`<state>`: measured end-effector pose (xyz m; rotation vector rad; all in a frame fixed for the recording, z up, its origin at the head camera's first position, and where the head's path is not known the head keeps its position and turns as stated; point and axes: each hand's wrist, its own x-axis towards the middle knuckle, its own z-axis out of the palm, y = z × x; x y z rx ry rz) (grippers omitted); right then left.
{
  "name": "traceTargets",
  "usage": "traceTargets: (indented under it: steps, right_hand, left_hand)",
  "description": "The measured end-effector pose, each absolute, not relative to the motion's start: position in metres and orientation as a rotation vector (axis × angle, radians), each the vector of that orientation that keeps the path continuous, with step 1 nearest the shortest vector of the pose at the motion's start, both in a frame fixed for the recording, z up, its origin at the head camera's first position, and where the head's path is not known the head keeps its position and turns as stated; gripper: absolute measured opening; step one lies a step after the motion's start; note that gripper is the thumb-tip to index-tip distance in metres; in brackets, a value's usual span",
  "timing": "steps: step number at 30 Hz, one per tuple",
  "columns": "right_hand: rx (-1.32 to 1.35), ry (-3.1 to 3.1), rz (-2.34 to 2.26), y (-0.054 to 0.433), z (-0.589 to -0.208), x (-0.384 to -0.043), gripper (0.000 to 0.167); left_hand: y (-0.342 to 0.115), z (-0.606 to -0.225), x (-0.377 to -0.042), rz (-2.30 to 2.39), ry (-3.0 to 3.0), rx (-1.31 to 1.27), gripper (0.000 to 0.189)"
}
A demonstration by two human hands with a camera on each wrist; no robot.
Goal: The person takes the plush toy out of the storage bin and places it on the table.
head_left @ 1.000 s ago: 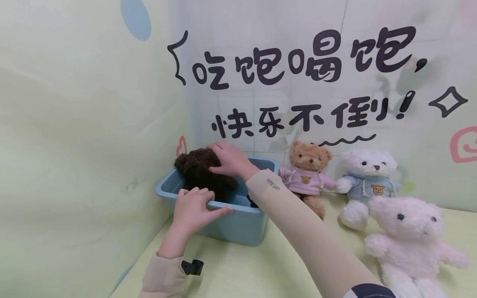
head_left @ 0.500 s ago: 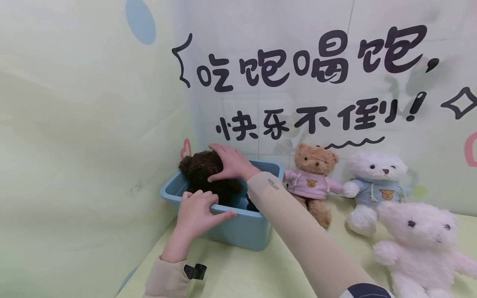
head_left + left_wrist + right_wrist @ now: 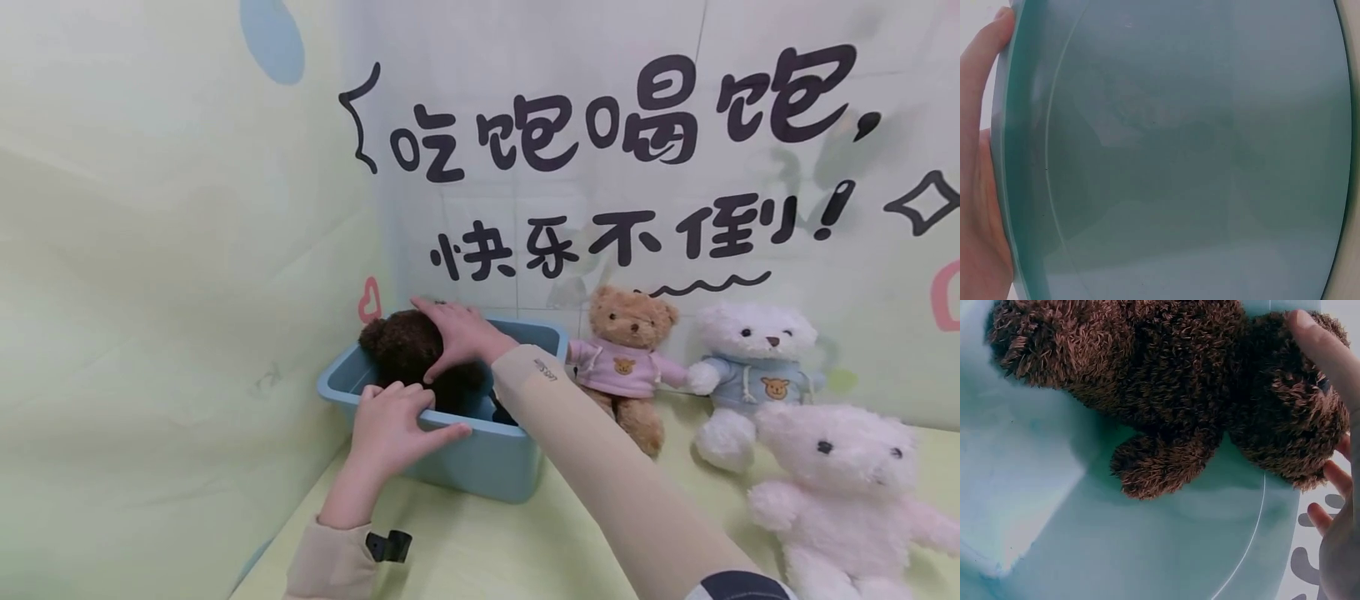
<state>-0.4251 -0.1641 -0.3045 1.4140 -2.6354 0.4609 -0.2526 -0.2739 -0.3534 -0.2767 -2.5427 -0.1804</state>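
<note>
A brown plush teddy bear is inside the light blue plastic bin, its head showing above the rim. My right hand holds the bear's head from the side. In the right wrist view the thumb lies across one side of the head and the fingers reach round the other. The bear's dark furry body stretches along the bin, one short limb sticking out. My left hand grips the bin's near rim, fingers over the edge and thumb along the outer side. The bin's outer wall fills the left wrist view.
To the right of the bin sit a tan bear in a pink hoodie and a white bear in a blue hoodie. A pale pink bear sits in front. A printed backdrop rises behind, with another wall at left.
The brown bear's head has tipped a little lower in the bin, with my right hand following it. My left hand stays on the rim. The head view has shifted slightly.
</note>
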Motion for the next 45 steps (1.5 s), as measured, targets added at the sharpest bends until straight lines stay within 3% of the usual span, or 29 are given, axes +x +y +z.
traceTargets:
  steps: [8, 19, 33, 45]
  right_hand:
    - [1.422, -2.644, 0.440, -0.162, -0.306, -0.423, 0.117]
    - [1.388, -2.636, 0.288, -0.163, -0.304, -0.420, 0.098]
    - [1.482, -2.630, 0.326, -0.164, -0.309, -0.423, 0.122]
    - [1.486, -2.628, 0.414, -0.159, -0.286, -0.419, 0.096]
  left_hand:
    - [-0.273, -0.355, -0.254, -0.178, -2.532, -0.278, 0.060]
    - [-0.275, -0.356, -0.253, -0.188, -2.534, -0.266, 0.063]
    - [-0.274, -0.355, -0.253, -0.185, -2.508, -0.294, 0.063]
    - [-0.275, -0.356, -0.252, -0.210, -2.493, -0.303, 0.063]
